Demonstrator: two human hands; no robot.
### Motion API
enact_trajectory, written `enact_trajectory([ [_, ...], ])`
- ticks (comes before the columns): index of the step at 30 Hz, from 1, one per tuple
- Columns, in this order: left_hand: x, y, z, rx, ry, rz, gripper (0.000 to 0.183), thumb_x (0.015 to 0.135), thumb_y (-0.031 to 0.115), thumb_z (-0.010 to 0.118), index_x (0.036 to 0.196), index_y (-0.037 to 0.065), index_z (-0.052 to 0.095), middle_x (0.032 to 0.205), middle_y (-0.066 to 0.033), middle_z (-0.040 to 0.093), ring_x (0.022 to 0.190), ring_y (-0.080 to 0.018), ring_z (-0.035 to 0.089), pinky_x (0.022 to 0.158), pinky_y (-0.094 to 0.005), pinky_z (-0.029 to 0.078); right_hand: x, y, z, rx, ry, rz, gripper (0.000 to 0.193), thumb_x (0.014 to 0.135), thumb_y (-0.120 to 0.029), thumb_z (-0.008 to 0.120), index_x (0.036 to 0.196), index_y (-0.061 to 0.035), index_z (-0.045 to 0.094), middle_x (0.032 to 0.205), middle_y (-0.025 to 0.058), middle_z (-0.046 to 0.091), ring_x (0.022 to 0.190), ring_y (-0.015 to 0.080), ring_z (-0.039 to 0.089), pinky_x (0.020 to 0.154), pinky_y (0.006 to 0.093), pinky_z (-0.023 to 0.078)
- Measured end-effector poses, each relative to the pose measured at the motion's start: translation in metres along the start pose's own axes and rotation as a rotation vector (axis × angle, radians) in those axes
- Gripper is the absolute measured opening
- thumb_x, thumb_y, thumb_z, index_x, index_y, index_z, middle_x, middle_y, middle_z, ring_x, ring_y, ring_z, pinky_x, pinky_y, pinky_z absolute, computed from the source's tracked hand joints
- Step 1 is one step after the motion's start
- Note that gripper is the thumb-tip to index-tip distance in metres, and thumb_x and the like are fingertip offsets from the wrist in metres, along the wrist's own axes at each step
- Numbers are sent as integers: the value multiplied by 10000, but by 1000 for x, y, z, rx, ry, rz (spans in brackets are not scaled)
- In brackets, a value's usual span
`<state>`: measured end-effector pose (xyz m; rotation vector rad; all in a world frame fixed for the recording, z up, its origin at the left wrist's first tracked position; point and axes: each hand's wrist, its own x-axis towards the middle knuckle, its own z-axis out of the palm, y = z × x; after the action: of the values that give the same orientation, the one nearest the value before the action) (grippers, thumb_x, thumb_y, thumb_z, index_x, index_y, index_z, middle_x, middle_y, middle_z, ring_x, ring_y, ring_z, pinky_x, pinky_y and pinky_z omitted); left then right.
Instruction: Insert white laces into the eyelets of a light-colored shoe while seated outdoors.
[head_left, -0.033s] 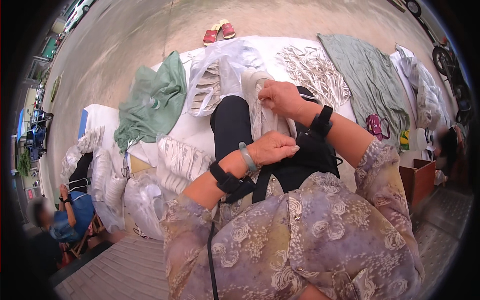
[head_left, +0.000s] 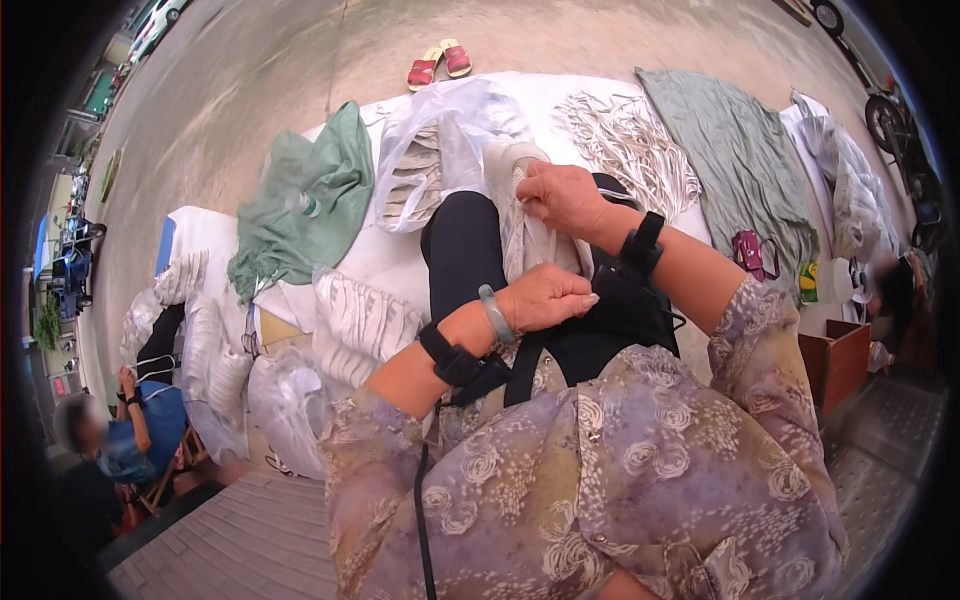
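1. Your right hand's grip [head_left: 570, 198] is narrow in the head view: thumb and fingers are drawn together on the edge of the white shoe-like piece [head_left: 515, 238].
2. That piece sits in front of you between your thighs, its rounded end pointing away from your body.
3. Your left hand's grip [head_left: 542, 296] is curled just nearer to you, thumb and forefinger close together; whether anything thin lies between them, you cannot tell from this angle.
4. Your left wrist carries a pale bangle [head_left: 494, 314] and a black strap [head_left: 450, 355]; a second black strap [head_left: 643, 243] circles your right wrist.
5. Beyond your left knee, a clear plastic bag [head_left: 465, 110] holds a stack of white pieces [head_left: 412, 178], with a green cloth [head_left: 335, 180] to its left.
6. Beyond your right hand, a heap of white strips [head_left: 632, 140] lies beside a grey-green cloth [head_left: 735, 150].
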<state>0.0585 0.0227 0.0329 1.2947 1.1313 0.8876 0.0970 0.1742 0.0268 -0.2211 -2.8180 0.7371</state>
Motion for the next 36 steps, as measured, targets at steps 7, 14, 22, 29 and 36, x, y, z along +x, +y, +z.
enact_trajectory([
  [7, -2, 0, -3, 73, -26, 56, 246, 870, 183, 493, 733, -15, 544, 634, -63, 533, 600, -139, 490, 594, -284, 410, 0, -1, 0, -119, -89, -57, 85, 735, -119, 606, 780, -65, 559, 797, 95, 530, 768, 308, 566, 656, 389, 447],
  [14, 0, 2, -1, 89, -25, 58, 245, 861, 192, 492, 750, -14, 562, 645, -81, 554, 605, -175, 523, 588, -310, 417, 24, -9, 2, -150, -195, -145, 78, 711, -71, 564, 772, -42, 525, 789, 120, 517, 771, 315, 542, 650, 407, 425],
  [22, 2, 0, -1, 139, -5, 92, 285, 852, 232, 475, 736, -16, 555, 620, -108, 520, 592, -213, 504, 592, -331, 406, 56, -18, -1, -226, -430, -148, 111, 673, -121, 569, 687, -22, 616, 715, 169, 606, 725, 332, 601, 640, 432, 463],
  [29, 6, 6, -3, 143, -60, 71, 280, 849, 230, 480, 720, -15, 520, 612, -109, 500, 574, -210, 486, 552, -332, 383, 42, 16, -23, 159, -462, 94, 163, 685, -170, 590, 771, -35, 618, 692, 141, 594, 672, 276, 586, 606, 364, 439],
  [36, 10, 13, -1, 155, -61, 84, 256, 847, 217, 488, 725, -5, 527, 617, -105, 498, 587, -230, 492, 570, -335, 388, 31, 9, -8, 90, -343, 11, 141, 682, -171, 620, 742, -45, 599, 691, 124, 600, 693, 292, 592, 617, 375, 443],
])
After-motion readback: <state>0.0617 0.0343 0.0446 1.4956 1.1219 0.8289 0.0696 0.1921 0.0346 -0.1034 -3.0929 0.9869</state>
